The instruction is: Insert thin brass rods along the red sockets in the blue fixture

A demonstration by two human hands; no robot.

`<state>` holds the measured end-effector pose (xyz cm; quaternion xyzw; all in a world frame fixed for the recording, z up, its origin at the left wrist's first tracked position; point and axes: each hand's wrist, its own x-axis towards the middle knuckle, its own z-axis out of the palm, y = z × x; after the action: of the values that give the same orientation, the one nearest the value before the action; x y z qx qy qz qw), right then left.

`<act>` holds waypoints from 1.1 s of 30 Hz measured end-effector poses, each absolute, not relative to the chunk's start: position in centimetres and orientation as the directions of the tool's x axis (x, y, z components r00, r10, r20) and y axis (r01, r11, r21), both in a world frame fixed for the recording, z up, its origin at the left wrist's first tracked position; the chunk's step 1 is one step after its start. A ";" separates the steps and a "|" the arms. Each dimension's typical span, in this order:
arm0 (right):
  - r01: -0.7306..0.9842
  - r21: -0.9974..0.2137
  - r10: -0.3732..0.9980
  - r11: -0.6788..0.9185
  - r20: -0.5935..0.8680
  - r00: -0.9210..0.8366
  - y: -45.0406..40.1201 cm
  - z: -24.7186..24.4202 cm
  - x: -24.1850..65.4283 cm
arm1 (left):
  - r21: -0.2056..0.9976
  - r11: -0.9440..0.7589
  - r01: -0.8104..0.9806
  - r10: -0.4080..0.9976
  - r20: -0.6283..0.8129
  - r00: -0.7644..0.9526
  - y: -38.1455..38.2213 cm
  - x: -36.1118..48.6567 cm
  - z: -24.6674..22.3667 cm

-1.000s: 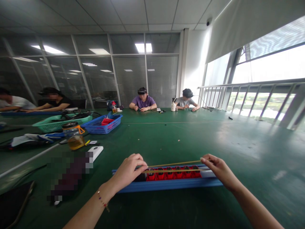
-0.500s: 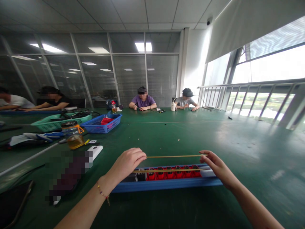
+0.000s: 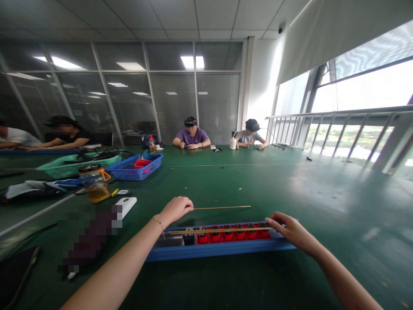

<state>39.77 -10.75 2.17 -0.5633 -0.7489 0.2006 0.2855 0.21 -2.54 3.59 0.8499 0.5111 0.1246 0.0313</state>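
Note:
A thin wooden stick (image 3: 222,207) extends rightward from my left hand (image 3: 177,209), which pinches its left end; the far end is free. My right hand (image 3: 288,229) hovers at the right end of the blue tray (image 3: 222,252), thumb and forefinger slightly apart, by the tip of more thin sticks (image 3: 232,230) laid lengthwise over the tray. Whether it touches them is unclear. Inside the tray stand several small red bins (image 3: 215,236) in a row with dark items in them, and a black item (image 3: 189,237) to their left.
Left of me are a purplish blurred-out object (image 3: 93,241), a dark phone-like slab (image 3: 19,275) and a jar of amber liquid (image 3: 98,187). Beyond stand a blue basket (image 3: 137,173) and a green basket (image 3: 54,168) with cables. Several people sit across the green table (image 3: 206,185).
My right hand has let go of the stick's right end and moved down to the tray. My left hand still holds the stick, slightly farther left. The view has shifted slightly.

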 end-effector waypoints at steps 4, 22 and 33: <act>0.708 -0.651 0.958 0.274 0.123 -0.257 -10.9 2.2 39.8 | 0.195 -0.468 0.862 0.883 0.145 0.447 -1.7 0.6 2.4; 0.581 -0.788 0.977 0.206 0.198 -0.077 -10.9 2.8 39.5 | 0.259 -0.482 0.837 0.874 0.201 0.441 -2.9 0.3 2.8; 0.533 -0.823 0.954 0.195 0.285 0.089 -10.2 4.4 42.0 | 0.283 -0.489 0.825 0.834 0.431 0.345 -8.5 -1.9 7.5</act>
<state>41.99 -10.21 4.40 -0.5886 -0.6320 0.2364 0.4453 -1.91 -8.50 7.55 0.8202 0.5056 0.2676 0.0077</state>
